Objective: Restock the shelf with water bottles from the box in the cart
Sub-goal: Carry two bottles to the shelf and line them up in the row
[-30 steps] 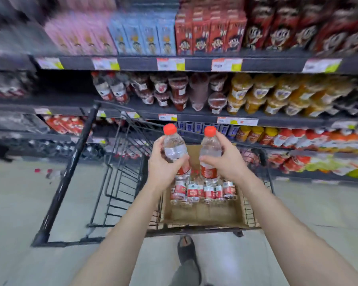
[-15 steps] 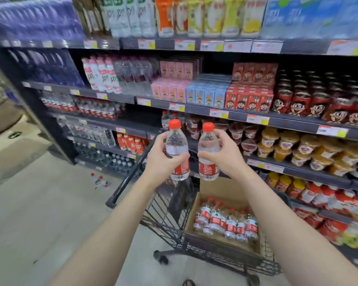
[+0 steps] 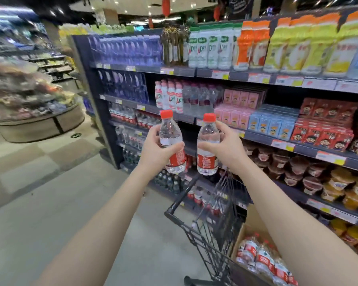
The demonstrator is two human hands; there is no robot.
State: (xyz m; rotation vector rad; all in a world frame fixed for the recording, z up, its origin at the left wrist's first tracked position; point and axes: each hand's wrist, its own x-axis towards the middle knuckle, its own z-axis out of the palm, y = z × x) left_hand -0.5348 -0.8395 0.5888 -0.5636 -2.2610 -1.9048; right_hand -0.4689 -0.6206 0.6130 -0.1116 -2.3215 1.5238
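Left hand (image 3: 155, 152): fingers (image 3: 175, 145) wrapped around the middle of a water bottle (image 3: 172, 141), thumb on the near side; bottle upright, tilted slightly left, red cap up. Right hand (image 3: 225, 148): fingers (image 3: 207, 145) closed around a second water bottle (image 3: 207, 144), upright, red cap up. The two bottles are held side by side, close but not touching, at chest height in front of the shelf (image 3: 256, 137). Both forearms extended forward. Below right: black wire cart (image 3: 203, 223) holding an open cardboard box (image 3: 241, 234); more red-labelled bottles (image 3: 260, 256) lie inside it. Shelf rows behind the hands carry bottled water and drinks; far shelving blurred.
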